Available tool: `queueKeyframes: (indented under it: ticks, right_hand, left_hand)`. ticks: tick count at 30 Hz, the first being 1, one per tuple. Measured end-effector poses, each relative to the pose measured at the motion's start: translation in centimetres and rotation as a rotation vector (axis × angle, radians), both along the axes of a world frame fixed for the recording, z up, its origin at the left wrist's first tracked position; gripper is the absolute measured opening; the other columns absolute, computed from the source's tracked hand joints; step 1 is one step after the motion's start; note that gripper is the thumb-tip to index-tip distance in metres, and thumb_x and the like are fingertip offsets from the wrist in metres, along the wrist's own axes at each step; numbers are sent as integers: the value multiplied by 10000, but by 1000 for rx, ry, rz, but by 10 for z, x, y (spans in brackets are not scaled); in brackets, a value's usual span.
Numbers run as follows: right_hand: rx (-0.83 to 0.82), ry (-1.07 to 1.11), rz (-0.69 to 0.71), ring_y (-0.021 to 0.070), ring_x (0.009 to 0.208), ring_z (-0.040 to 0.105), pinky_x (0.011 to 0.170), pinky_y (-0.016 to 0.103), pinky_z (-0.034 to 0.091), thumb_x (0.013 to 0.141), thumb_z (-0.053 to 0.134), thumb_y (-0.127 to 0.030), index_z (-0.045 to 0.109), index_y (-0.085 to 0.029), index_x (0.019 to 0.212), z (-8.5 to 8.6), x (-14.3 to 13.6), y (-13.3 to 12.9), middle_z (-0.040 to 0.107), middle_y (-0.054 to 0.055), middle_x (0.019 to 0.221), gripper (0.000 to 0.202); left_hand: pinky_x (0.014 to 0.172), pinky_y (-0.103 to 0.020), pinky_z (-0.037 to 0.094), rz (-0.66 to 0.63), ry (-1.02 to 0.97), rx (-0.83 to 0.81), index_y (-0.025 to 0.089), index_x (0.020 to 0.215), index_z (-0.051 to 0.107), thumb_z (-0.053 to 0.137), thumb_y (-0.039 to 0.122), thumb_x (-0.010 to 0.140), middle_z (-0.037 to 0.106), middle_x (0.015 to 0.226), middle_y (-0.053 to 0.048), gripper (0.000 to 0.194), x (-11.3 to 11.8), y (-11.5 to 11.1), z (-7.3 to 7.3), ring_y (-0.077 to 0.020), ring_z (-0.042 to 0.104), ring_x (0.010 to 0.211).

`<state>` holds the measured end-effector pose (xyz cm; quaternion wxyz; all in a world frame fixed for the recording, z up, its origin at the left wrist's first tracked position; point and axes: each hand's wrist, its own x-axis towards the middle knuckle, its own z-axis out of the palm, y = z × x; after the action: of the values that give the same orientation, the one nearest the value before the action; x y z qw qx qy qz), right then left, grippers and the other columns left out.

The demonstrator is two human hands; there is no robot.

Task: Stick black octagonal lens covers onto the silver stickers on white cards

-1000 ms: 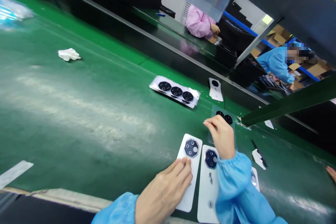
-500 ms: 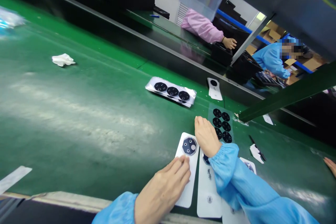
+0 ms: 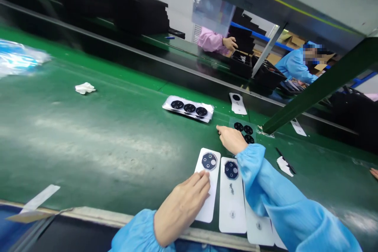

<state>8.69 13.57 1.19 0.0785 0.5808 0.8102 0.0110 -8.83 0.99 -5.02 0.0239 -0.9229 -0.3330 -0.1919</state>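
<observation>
My left hand (image 3: 185,207) lies on a white phone-back-shaped panel (image 3: 206,214), its fingers stretched over the surface below a dark octagonal camera patch (image 3: 209,161). To the right is a second white panel (image 3: 232,204) with a like patch and small dark markings. My right hand (image 3: 232,138) is above these panels, at the left edge of a clear sheet (image 3: 240,120) bearing several round black stickers (image 3: 248,130). Its fingers are curled together, and whatever they may hold is hidden. More white panels (image 3: 259,231) lie partly under my right sleeve.
A wrapped stack of strips with black discs (image 3: 189,108) lies beyond my hands. Further right are small white panels (image 3: 238,104), a black pen-like tool (image 3: 286,160) and a white scrap (image 3: 284,166). A green post (image 3: 313,90) rises there. Co-workers' hands (image 3: 229,43) show across the bench.
My right hand has moved up and away from the white panels, uncovering the second panel's camera patch. My left hand stays on its panel. The whole view has shifted slightly.
</observation>
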Motion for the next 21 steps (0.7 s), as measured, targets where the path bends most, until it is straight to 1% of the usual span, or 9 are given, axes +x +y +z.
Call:
queueKeyframes:
  ticks: [3,4,5,7,10,13,17,19,21]
  right_hand:
    - [-1,43,-57,261,865,656,711,341,464,862,395,-73,365,-34,1356,14,11,4,684,169,992,497]
    - [2,55,-65,277,854,658,703,356,459,863,395,-77,351,-20,1362,19,14,2,682,185,992,505]
    - [6,68,-64,286,850,659,698,364,455,863,395,-75,364,-25,1357,24,17,-2,678,190,1003,498]
    - [14,108,-37,278,874,657,710,358,450,870,399,-71,432,-81,1319,33,22,-14,674,164,1039,450]
    - [36,192,19,210,944,636,762,301,444,911,406,-99,559,-179,1168,38,24,-32,671,70,1072,310]
    - [60,256,54,155,938,623,763,250,440,921,454,-134,608,-201,1005,29,20,-33,671,22,1037,188]
    - [75,264,66,135,823,629,708,243,466,886,547,-156,613,-176,865,5,7,-9,675,2,877,72]
    - [94,235,58,139,777,626,695,275,491,882,570,-181,611,-145,846,-7,1,6,658,7,839,66]
    - [129,208,64,144,784,622,702,308,514,894,567,-213,613,-133,876,-16,-4,14,645,22,882,95]
  left_hand:
    - [888,-371,520,1,11,-62,94,1001,536,476,92,872,629,1112,-134,142,-1,1,4,-244,587,1062]
    - [875,-369,527,0,14,-84,104,992,532,484,91,868,626,1116,-129,134,-1,2,6,-241,587,1057]
    - [858,-364,534,-2,16,-106,116,979,529,489,89,865,625,1112,-122,124,-1,3,9,-236,590,1045]
    - [813,-354,549,-10,25,-148,135,940,523,500,87,858,629,1075,-101,98,-2,5,14,-226,601,1001]
    - [747,-340,557,-15,42,-176,151,894,513,513,99,856,631,996,-77,65,-1,8,18,-216,613,925]
    - [736,-340,548,-15,44,-148,153,891,506,519,104,855,627,964,-73,62,1,9,17,-216,611,900]
    - [735,-338,539,-25,9,-111,147,917,504,521,105,856,627,953,-73,76,2,8,12,-220,613,903]
    - [747,-331,535,-23,-11,-105,149,928,503,506,116,869,627,965,-74,67,1,8,10,-214,611,913]
    - [757,-328,534,-14,-22,-110,151,934,505,499,126,876,627,977,-74,64,0,8,9,-213,609,923]
